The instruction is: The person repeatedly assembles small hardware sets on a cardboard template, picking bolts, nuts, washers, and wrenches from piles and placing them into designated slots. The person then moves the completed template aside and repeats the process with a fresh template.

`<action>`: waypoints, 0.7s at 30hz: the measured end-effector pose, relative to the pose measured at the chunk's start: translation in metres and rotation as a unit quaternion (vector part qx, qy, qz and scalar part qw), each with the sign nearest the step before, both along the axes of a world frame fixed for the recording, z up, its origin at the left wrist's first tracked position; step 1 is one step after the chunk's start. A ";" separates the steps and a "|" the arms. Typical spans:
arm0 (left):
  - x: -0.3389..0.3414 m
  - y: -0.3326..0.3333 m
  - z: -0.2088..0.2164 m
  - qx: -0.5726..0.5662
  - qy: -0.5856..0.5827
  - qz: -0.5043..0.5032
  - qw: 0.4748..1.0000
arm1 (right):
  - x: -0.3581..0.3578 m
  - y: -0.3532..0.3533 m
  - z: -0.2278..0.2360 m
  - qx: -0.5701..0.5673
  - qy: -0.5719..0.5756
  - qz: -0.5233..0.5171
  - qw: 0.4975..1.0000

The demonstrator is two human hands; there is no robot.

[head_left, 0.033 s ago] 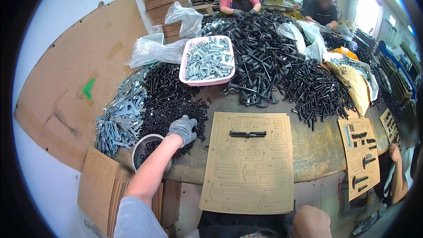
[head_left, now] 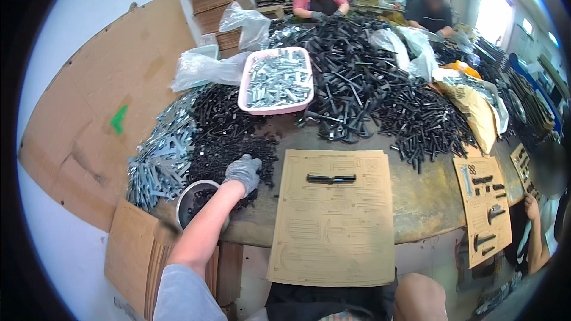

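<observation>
My left hand point(head_left: 242, 172), in a grey glove, rests on the near edge of a heap of small black screws point(head_left: 229, 137), fingers curled down into it. Whether it holds any is hidden. My forearm crosses over a round metal bowl point(head_left: 191, 201) holding a few black pieces. To the right lies a tan cardboard template sheet point(head_left: 333, 226) with one black rod point(head_left: 331, 178) laid across its top. My right hand is out of view.
A pink tray point(head_left: 245, 96) of silver parts sits beyond the screws, silver bolts point(head_left: 157, 154) to the left, and a big heap of black parts point(head_left: 369, 95) behind. A second template card point(head_left: 485, 202) lies at the right by another person's hand point(head_left: 531, 208). Two people work across the table.
</observation>
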State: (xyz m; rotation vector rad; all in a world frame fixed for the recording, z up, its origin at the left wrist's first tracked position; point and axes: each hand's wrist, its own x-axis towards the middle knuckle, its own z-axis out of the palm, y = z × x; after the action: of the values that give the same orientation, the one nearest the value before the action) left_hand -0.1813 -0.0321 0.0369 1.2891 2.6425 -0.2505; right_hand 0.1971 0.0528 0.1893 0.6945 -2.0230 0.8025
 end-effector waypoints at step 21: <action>-0.016 -0.005 -0.028 0.376 -0.259 0.142 0.878 | 0.004 0.080 -0.136 0.015 -0.217 -0.284 0.934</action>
State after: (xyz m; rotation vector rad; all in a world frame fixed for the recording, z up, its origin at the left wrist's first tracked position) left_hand -0.1973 -0.0372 0.0091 0.8926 2.4289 1.1038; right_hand 0.2011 0.1329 0.0530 -0.0884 -2.4585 0.6058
